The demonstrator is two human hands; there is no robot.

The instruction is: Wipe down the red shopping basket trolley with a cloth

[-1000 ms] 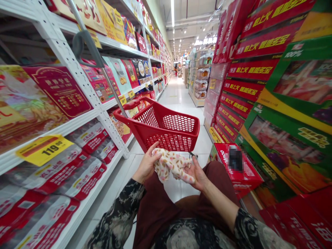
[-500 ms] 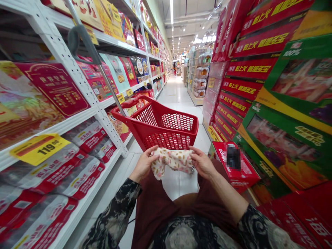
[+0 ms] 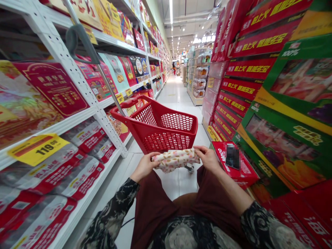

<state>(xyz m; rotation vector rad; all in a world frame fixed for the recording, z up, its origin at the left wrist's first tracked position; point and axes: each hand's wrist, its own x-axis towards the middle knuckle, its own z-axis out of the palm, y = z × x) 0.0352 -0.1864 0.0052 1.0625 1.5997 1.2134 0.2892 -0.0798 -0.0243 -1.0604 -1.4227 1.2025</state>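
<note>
A cream cloth with a brown leaf print (image 3: 176,159) is stretched into a folded strip between both my hands, low in the middle of the view. My left hand (image 3: 144,167) pinches its left end with closed fingers. My right hand (image 3: 209,159) grips its right end, fingers curled over it. Just beyond the cloth stands a red plastic shopping trolley (image 3: 166,128) with a long grey handle (image 3: 77,38) slanting up to the left. The trolley basket looks empty from here.
White shelves (image 3: 77,117) of red boxed goods run along the left, with a yellow 119.00 price tag (image 3: 36,148). Stacked red and green cartons (image 3: 272,103) wall the right; a red box (image 3: 236,162) juts out near my right hand. The tiled aisle (image 3: 178,93) runs ahead.
The loosely crumpled cloth has been pulled out between my hands into a tight folded strip, and both hands have moved apart and slightly up.
</note>
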